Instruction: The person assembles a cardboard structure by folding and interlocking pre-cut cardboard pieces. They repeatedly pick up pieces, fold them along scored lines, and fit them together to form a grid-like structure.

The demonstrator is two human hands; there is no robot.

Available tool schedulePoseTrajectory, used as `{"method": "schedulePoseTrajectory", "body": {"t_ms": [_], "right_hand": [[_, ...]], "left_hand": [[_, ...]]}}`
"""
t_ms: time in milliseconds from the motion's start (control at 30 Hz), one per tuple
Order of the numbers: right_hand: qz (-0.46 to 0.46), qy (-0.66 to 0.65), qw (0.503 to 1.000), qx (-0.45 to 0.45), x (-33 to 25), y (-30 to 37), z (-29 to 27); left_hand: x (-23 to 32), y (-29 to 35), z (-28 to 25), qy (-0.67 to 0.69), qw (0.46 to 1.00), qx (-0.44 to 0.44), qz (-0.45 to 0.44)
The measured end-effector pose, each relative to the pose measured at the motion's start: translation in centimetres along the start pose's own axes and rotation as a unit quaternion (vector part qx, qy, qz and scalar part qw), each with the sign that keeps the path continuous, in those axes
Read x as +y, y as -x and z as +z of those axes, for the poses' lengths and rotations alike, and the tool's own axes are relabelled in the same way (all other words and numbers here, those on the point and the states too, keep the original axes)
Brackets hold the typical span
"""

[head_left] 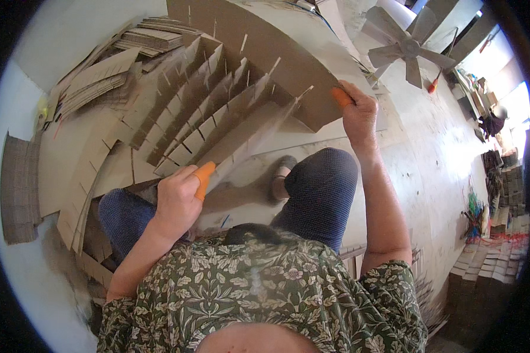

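Shirt point(259, 285) is filling the bottom; left of centre, the left hand point(179, 199) is closely pinching a strip point(253, 141); at upper right, the right hand point(359, 115) is gripping a sheet point(271, 50), probably for steadying its end.

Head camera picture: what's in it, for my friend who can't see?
The left hand holds a slotted cardboard strip while the right hand grips a brown sheet. More strips stand in rows alongside. Cardboard stacks lie left; a fan is upper right.
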State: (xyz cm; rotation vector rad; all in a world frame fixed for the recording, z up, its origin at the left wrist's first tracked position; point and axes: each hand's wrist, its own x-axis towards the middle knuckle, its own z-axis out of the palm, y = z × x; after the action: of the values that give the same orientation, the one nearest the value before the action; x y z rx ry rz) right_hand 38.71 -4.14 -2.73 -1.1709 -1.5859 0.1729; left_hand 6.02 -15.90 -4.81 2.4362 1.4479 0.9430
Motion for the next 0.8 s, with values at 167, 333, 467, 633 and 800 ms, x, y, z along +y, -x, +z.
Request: {"method": "schedulePoseTrajectory", "body": {"t_ms": [167, 333, 467, 633, 800], "right_hand": [[0.014, 0.013, 0.999, -0.033, 0.3, -0.3, 0.2], [0.017, 0.005, 0.998, -0.057, 0.9, 0.1, 0.6], [-0.011, 0.027, 0.998, -0.054, 1.1, 0.3, 0.9], [-0.013, 0.044, 0.995, -0.087, 1.9, 1.1, 1.5], [-0.033, 0.038, 0.996, -0.068, 1.5, 0.6, 1.6]], "left_hand": [[0.0, 0.2, -0.2, 0.010, 1.000, 0.000, -0.022], [-0.6, 0.5, 0.1, 0.007, 1.000, 0.010, -0.018], [-0.4, 0.4, -0.2, 0.006, 1.000, -0.002, -0.023], [-0.7, 0.5, 0.2, -0.006, 1.000, 0.011, -0.011], [-0.8, 0.4, 0.0, -0.020, 1.000, 0.017, -0.016]]}}
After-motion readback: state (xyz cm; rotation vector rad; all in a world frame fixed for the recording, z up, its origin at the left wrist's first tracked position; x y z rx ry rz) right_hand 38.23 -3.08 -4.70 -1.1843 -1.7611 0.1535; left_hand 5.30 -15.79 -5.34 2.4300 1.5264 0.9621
